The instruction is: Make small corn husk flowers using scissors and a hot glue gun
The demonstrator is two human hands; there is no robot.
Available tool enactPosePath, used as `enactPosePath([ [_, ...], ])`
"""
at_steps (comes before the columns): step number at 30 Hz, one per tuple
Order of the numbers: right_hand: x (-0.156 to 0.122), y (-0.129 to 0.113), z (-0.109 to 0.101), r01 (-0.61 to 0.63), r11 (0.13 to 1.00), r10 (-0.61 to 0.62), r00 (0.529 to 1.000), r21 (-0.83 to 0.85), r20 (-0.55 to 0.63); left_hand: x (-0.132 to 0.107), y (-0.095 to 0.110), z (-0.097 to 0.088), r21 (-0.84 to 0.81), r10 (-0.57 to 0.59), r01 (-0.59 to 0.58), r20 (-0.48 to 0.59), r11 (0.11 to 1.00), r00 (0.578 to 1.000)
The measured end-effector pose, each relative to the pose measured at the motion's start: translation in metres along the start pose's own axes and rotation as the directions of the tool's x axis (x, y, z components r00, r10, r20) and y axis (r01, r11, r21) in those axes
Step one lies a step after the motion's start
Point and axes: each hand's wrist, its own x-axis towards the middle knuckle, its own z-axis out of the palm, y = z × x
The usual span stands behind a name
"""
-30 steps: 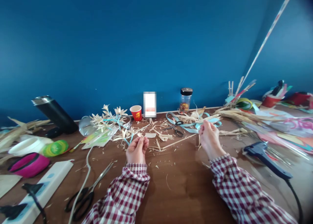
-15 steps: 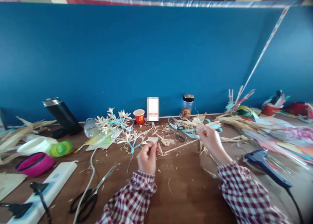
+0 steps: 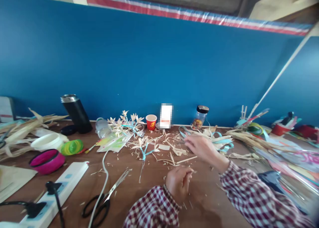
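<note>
My left hand (image 3: 178,183) is closed in a loose fist low over the brown table (image 3: 149,201), pinching something too small to make out. My right hand (image 3: 202,149) reaches forward and left, its fingers stretched over straw scraps (image 3: 174,151) and the near end of a light blue ribbon (image 3: 224,142); I see nothing held in it. A small straw flower sprig with a blue stem (image 3: 144,149) lies to the left of both hands. Both sleeves are red and white check.
Large black scissors (image 3: 104,201) and a white power strip (image 3: 67,183) lie near left, a dark glue gun (image 3: 271,180) to the right. A black flask (image 3: 76,113), red cup (image 3: 151,121) and jar (image 3: 199,117) stand along the blue wall. Pink bowl (image 3: 47,161) and husks (image 3: 22,130) at left.
The view tilted up and swung left. My left hand drew back toward me and shut into a fist. My right hand let the blue ribbon drop and moved left over the scraps.
</note>
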Motion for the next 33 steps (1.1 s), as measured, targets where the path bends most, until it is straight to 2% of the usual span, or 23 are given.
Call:
enactPosePath([
  [3, 0.006, -0.005, 0.03, 0.008, 0.999, -0.003, 0.993, -0.04, 0.118, -0.001, -0.002, 0.001, 0.007, 0.006, -0.006, -0.007, 1.0, 1.0],
  [7, 0.008, 0.002, 0.054, -0.036, 0.998, 0.044, 0.986, -0.056, 0.16, -0.003, -0.002, 0.002, 0.002, -0.014, 0.014, 0.01, 1.0, 1.0],
  [15, 0.013, 0.016, 0.046, -0.135, 0.991, 0.132, 0.982, 0.015, 0.137, -0.002, -0.003, 0.004, -0.009, 0.007, -0.007, 0.021, 1.0, 1.0],
  [20, 0.011, 0.019, 0.055, -0.11, 0.99, 0.093, 0.981, 0.086, 0.173, -0.002, -0.004, 0.005, -0.017, -0.003, 0.003, 0.023, 1.0, 1.0],
  [24, 0.009, 0.026, 0.056, -0.125, 0.978, 0.11, 0.989, 0.166, 0.095, -0.002, -0.003, 0.005, -0.016, -0.005, 0.006, 0.03, 1.0, 1.0],
  [26, 0.01, 0.03, 0.052, -0.141, 0.939, 0.126, 0.99, 0.312, 0.068, -0.002, -0.003, 0.005, -0.017, -0.004, 0.004, 0.02, 1.0, 1.0],
  [29, 0.009, 0.032, 0.046, -0.21, 0.761, 0.172, 0.978, 0.614, 0.121, -0.002, -0.005, 0.005, -0.012, 0.002, -0.002, 0.018, 1.0, 1.0],
  [31, 0.008, 0.03, 0.045, -0.247, 0.654, 0.184, 0.969, 0.715, 0.167, -0.002, -0.007, 0.006, -0.007, 0.003, -0.003, 0.009, 1.0, 1.0],
  [33, 0.007, 0.028, 0.046, -0.266, 0.608, 0.187, 0.964, 0.748, 0.19, -0.002, -0.008, 0.006, -0.003, -0.003, 0.003, -0.001, 1.0, 1.0],
])
